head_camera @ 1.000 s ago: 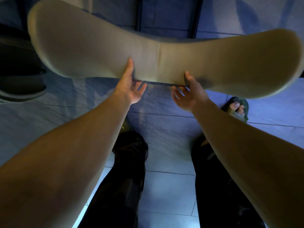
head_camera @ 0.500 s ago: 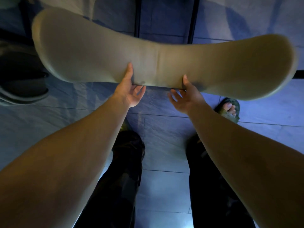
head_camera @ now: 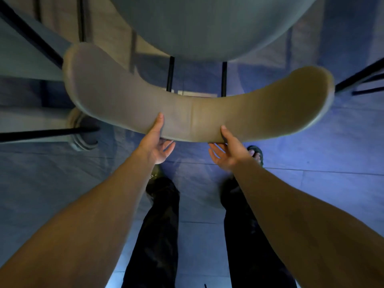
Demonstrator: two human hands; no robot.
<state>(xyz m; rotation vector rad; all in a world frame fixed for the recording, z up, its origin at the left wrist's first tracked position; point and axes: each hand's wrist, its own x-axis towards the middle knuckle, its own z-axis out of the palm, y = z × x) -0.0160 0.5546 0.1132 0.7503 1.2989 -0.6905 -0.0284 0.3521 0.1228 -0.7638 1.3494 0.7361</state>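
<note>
A curved beige chair backrest [head_camera: 197, 113] spans the middle of the view, its ends bending away from me. My left hand [head_camera: 158, 146] grips its near edge left of the centre seam, thumb on top and fingers underneath. My right hand [head_camera: 228, 152] holds the same edge right of the seam in the same way. The chair's seat is hidden below the backrest.
A round grey tabletop [head_camera: 207, 28] fills the top centre, just beyond the backrest, with two black legs [head_camera: 170, 73] under it. A black bar [head_camera: 47, 134] and a round base [head_camera: 83, 134] sit at left. My sandalled right foot [head_camera: 256, 154] stands on the tiled floor.
The backrest has moved away from me toward the round table, which has come into view at the top. Both hands keep the same hold.
</note>
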